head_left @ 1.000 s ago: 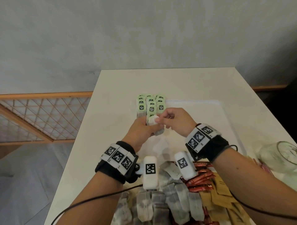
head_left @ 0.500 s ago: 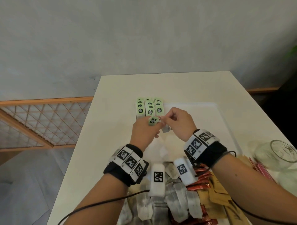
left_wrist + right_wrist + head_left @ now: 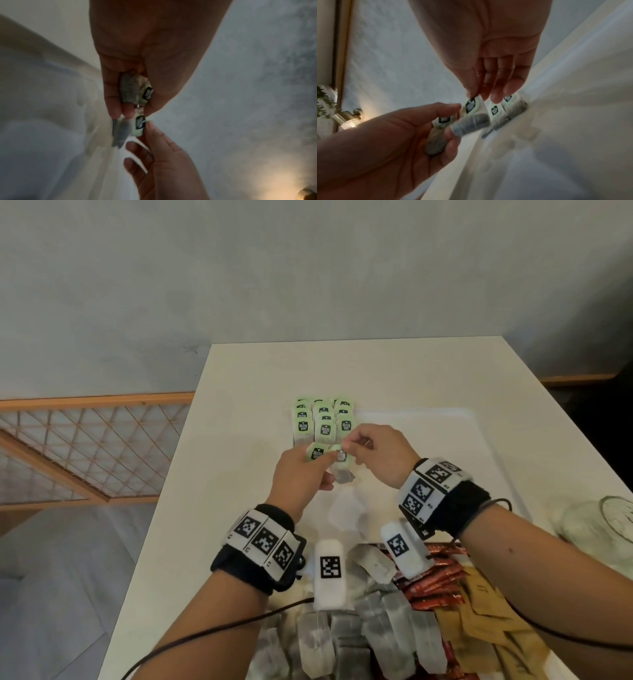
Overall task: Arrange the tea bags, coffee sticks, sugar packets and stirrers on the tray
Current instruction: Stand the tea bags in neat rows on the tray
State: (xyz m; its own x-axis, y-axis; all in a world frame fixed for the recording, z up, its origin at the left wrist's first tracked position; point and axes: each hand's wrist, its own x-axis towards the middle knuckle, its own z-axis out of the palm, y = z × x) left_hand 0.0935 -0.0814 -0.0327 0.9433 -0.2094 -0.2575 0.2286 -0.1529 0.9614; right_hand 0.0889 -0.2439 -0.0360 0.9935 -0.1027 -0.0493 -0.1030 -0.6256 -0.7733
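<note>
Rows of green-tagged tea bags lie at the far left corner of the white tray. Just in front of them, my left hand holds a tea bag in its curled fingers. In the left wrist view that bag lies against the palm. My right hand pinches the green tag of a second tea bag, which hangs below its fingertips. The right wrist view shows the pinched tag beside the left hand's bag, close to the laid rows.
A loose pile of tea bags, red coffee sticks and brown sugar packets lies near me. A glass jar stands at the right. The table's left edge drops to the floor beside a wooden lattice rail.
My right hand has drawn one tea bag by its tag a little apart from the bag in my left hand. Both hands stay just in front of the rows.
</note>
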